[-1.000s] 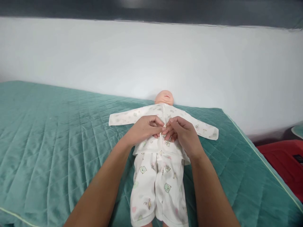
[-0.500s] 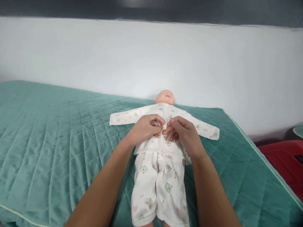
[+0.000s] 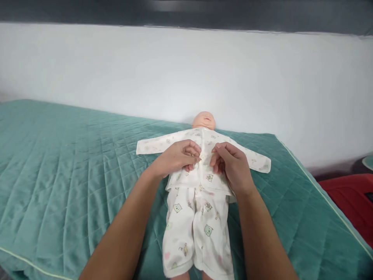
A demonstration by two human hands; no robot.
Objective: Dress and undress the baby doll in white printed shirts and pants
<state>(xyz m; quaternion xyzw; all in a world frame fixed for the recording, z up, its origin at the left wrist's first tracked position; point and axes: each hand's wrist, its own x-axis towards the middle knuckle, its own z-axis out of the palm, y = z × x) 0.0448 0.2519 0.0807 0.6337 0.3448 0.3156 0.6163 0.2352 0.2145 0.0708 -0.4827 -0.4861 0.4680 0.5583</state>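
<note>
A baby doll [image 3: 203,120] lies on its back, dressed in a white long-sleeved baby shirt [image 3: 186,179] and matching trousers [image 3: 179,225] with small animal prints. My left hand [image 3: 183,156] is at the middle of the shirt's front, its thumb and fingertips on the edge of the front opening, seemingly pinching the cloth. Just right of that opening, my right hand [image 3: 229,159] hovers low over the shirt with loosely curled fingers and nothing visible in them. A small fastener at the left thumb tip is too small to make out clearly.
A green quilted cover [image 3: 72,175] spreads beneath the doll, edged with pale piping. Behind it rises a white wall [image 3: 116,70] with a dark band along the top. Something red [image 3: 349,198] stands beyond the right edge.
My right hand has let go of the shirt's front and moved a little right. The front edges lie flatter. My left hand has hardly moved.
</note>
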